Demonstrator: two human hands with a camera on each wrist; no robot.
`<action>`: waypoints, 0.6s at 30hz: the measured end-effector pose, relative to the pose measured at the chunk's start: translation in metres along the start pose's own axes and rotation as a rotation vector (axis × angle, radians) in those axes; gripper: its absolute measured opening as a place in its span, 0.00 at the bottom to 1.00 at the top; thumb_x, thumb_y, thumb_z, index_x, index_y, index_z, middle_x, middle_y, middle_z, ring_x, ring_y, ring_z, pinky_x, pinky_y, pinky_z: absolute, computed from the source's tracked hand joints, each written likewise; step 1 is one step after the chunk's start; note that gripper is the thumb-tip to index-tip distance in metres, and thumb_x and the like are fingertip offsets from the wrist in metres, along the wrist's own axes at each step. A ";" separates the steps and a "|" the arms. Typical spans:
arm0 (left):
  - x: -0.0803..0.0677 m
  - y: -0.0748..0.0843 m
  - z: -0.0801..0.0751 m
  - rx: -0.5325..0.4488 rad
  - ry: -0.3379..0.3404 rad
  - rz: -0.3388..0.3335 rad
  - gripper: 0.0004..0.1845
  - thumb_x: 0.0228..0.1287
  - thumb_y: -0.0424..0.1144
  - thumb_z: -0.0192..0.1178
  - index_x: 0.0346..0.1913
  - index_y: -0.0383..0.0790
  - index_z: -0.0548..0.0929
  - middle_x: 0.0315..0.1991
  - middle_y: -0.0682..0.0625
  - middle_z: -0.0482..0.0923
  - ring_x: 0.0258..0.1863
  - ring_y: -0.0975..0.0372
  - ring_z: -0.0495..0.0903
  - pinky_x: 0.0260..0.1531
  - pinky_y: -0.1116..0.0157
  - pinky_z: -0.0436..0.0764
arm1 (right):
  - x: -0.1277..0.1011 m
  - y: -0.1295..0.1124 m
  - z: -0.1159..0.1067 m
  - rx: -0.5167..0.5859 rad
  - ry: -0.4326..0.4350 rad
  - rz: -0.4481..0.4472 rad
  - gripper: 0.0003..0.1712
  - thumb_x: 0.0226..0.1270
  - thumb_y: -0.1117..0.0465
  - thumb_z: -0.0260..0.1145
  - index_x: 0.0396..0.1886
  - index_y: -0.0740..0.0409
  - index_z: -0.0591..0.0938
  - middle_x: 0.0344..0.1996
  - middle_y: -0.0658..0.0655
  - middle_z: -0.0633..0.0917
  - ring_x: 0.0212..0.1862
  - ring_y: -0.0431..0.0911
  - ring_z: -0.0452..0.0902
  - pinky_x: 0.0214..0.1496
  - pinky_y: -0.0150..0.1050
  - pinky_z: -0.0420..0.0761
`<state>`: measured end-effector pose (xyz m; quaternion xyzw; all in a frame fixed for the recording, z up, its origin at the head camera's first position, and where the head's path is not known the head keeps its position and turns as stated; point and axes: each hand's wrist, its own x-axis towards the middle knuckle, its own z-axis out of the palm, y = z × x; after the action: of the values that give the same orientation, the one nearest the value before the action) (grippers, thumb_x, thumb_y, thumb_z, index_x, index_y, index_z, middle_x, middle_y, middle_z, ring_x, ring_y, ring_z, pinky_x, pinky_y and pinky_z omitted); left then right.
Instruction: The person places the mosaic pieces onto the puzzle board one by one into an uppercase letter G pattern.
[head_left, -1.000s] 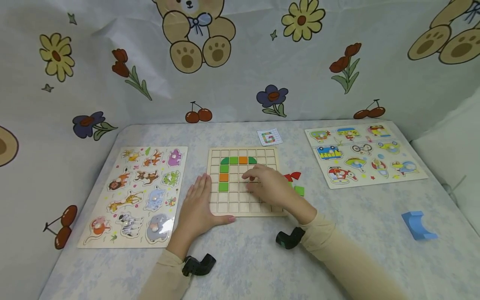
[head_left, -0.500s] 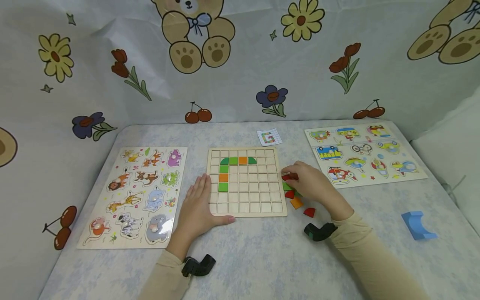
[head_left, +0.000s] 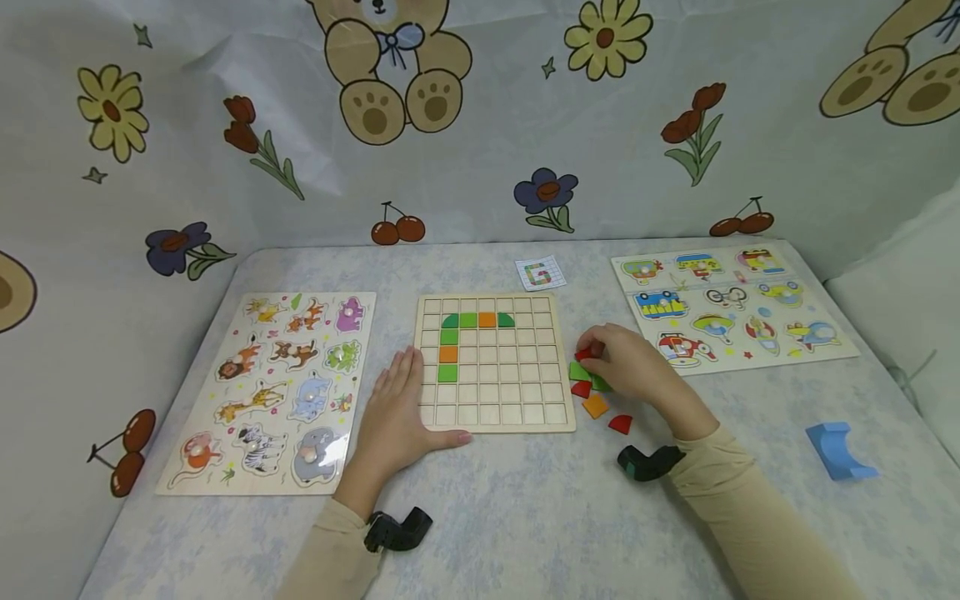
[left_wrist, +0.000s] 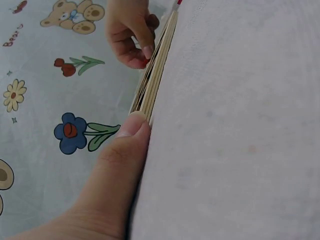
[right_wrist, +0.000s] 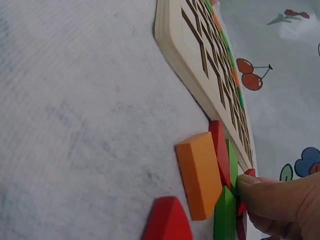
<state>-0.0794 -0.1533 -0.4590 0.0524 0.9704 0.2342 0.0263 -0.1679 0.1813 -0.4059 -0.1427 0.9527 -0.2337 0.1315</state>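
Observation:
A wooden grid board (head_left: 506, 371) lies mid-table, with green and orange squares and dark green rounded pieces set along its upper left cells. My left hand (head_left: 393, 421) rests against the board's left side, fingers straight, thumb (left_wrist: 132, 125) spread along the near edge. Right of the board is a small cluster of loose wooden pieces. There my right hand (head_left: 630, 367) pinches a red wooden piece (right_wrist: 250, 173) between thumb and fingers, most of it hidden by them. Beside it lie green pieces (right_wrist: 226, 212), an orange square block (right_wrist: 199, 175) and a red rounded wedge (right_wrist: 168, 220).
An animal puzzle board (head_left: 285, 392) lies at the left, a vehicle puzzle board (head_left: 735, 308) at the far right. A small pattern card (head_left: 540, 273) sits behind the grid. A blue curved block (head_left: 836, 452) stands to the right. A printed sheet (head_left: 480, 192) hangs behind the table.
My right hand has moved from over the board to the loose pieces on its right, where it now pinches a red one. The left hand has stayed in place.

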 end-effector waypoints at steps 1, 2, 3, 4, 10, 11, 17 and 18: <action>0.000 0.000 0.000 -0.001 0.000 -0.001 0.81 0.30 0.82 0.66 0.80 0.37 0.41 0.82 0.45 0.37 0.81 0.53 0.37 0.80 0.52 0.42 | 0.000 0.001 0.000 0.004 0.001 0.004 0.07 0.69 0.60 0.66 0.45 0.55 0.82 0.38 0.55 0.80 0.40 0.49 0.73 0.42 0.41 0.76; 0.000 0.000 0.000 -0.002 0.000 -0.001 0.81 0.30 0.82 0.66 0.80 0.37 0.41 0.82 0.44 0.37 0.81 0.53 0.37 0.80 0.52 0.42 | 0.000 0.001 -0.001 0.009 0.003 0.009 0.06 0.69 0.60 0.66 0.43 0.54 0.82 0.38 0.55 0.80 0.40 0.49 0.73 0.42 0.41 0.75; 0.000 0.000 0.000 -0.003 0.002 0.002 0.81 0.30 0.82 0.67 0.80 0.36 0.41 0.82 0.44 0.37 0.81 0.52 0.37 0.80 0.51 0.43 | 0.000 0.002 -0.001 0.014 0.004 0.012 0.05 0.69 0.60 0.66 0.42 0.54 0.82 0.39 0.55 0.79 0.40 0.49 0.73 0.41 0.40 0.75; 0.000 0.000 0.000 -0.004 0.001 0.001 0.81 0.30 0.82 0.67 0.80 0.36 0.41 0.82 0.44 0.37 0.81 0.52 0.37 0.80 0.51 0.43 | 0.000 0.002 -0.001 0.021 0.005 0.013 0.05 0.70 0.60 0.66 0.42 0.54 0.81 0.39 0.55 0.79 0.40 0.49 0.73 0.41 0.40 0.75; 0.000 0.002 -0.002 -0.007 -0.001 -0.002 0.81 0.30 0.81 0.68 0.80 0.36 0.41 0.82 0.43 0.38 0.81 0.52 0.37 0.80 0.51 0.43 | -0.001 0.004 -0.003 0.063 0.025 0.017 0.04 0.71 0.58 0.65 0.41 0.51 0.79 0.35 0.53 0.80 0.35 0.48 0.73 0.35 0.37 0.73; 0.000 0.002 -0.003 -0.007 -0.001 -0.002 0.81 0.30 0.81 0.68 0.80 0.36 0.41 0.82 0.43 0.38 0.81 0.52 0.38 0.80 0.51 0.43 | 0.000 0.004 -0.003 0.079 0.033 0.011 0.04 0.71 0.58 0.66 0.41 0.51 0.79 0.35 0.53 0.80 0.35 0.48 0.73 0.34 0.37 0.72; -0.001 0.003 -0.004 -0.012 -0.004 0.004 0.81 0.30 0.80 0.69 0.79 0.35 0.41 0.81 0.42 0.38 0.81 0.51 0.38 0.80 0.50 0.43 | 0.006 -0.013 0.006 0.233 0.065 -0.058 0.06 0.69 0.56 0.68 0.42 0.51 0.82 0.34 0.52 0.81 0.36 0.47 0.73 0.38 0.36 0.75; 0.000 0.003 -0.004 -0.014 -0.006 0.006 0.81 0.30 0.80 0.69 0.79 0.34 0.41 0.81 0.42 0.37 0.81 0.51 0.37 0.80 0.50 0.43 | 0.007 -0.018 0.009 0.265 0.060 -0.062 0.07 0.68 0.56 0.68 0.41 0.51 0.82 0.34 0.52 0.82 0.35 0.47 0.73 0.36 0.36 0.76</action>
<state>-0.0790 -0.1522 -0.4537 0.0559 0.9685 0.2408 0.0291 -0.1674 0.1597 -0.4063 -0.1464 0.9122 -0.3656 0.1133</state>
